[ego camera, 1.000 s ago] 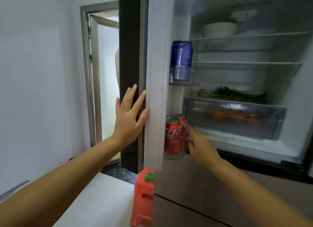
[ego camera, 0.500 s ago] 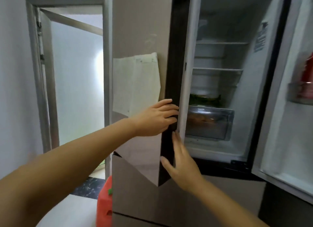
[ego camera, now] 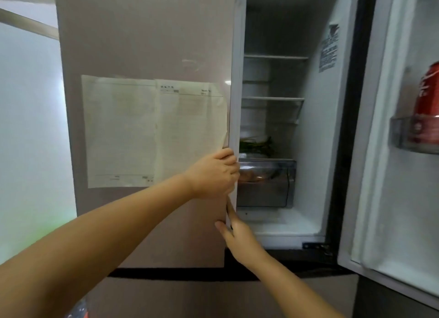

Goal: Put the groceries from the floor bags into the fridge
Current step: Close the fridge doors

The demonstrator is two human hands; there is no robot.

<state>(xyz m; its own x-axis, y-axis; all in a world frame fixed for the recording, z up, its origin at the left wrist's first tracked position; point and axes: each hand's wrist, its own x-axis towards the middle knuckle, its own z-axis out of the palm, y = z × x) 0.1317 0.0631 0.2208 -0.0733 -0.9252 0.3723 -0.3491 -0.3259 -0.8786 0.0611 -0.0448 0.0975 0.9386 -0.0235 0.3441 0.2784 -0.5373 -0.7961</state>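
Observation:
The fridge's left door [ego camera: 147,44] is swung nearly closed, its beige front facing me with a paper sheet [ego camera: 152,132] stuck on it. My left hand [ego camera: 213,172] grips the door's right edge, fingers curled round it. Just below, my right hand [ego camera: 234,234] rests flat against the same edge with straight fingers. Through the gap I see white shelves [ego camera: 273,99], leafy greens [ego camera: 255,145] and a clear crisper drawer [ego camera: 266,182] holding orange produce. The right door [ego camera: 389,199] stands open with a red can [ego camera: 427,108] in its bin. No bags are in view.
A lower fridge door panel [ego camera: 213,298] runs below the dark gap. A bright frosted window [ego camera: 28,127] is at the left. Part of a red container [ego camera: 80,311] shows at the bottom left corner.
The left door has swung further closed, narrowing the gap and hiding its inner cans. Both hands stayed on its edge and moved right with it; the view shifted closer.

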